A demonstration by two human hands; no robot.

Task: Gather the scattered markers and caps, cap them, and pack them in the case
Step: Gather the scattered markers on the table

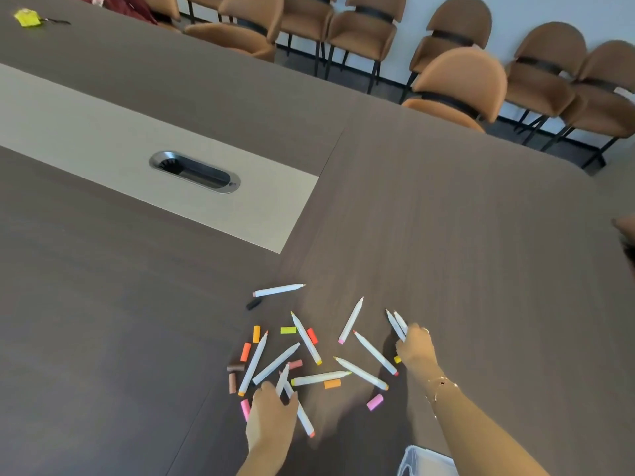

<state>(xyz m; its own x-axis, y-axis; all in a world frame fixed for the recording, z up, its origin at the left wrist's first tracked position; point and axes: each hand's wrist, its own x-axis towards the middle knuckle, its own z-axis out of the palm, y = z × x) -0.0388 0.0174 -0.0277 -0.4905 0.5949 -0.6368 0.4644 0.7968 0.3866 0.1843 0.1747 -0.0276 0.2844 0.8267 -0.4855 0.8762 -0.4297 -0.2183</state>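
Dark wood-grain tabletop [446,218], still early: white uncapped markers [371,352] and loose coloured caps [245,351] lie scattered. Left hand [271,417] and right hand [414,348] each grip two markers. Clear plastic case [424,462] waits at bottom edge.

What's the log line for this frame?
phase: gathering | left hand: grips markers | right hand: grips two markers | caps: loose | case: near edge
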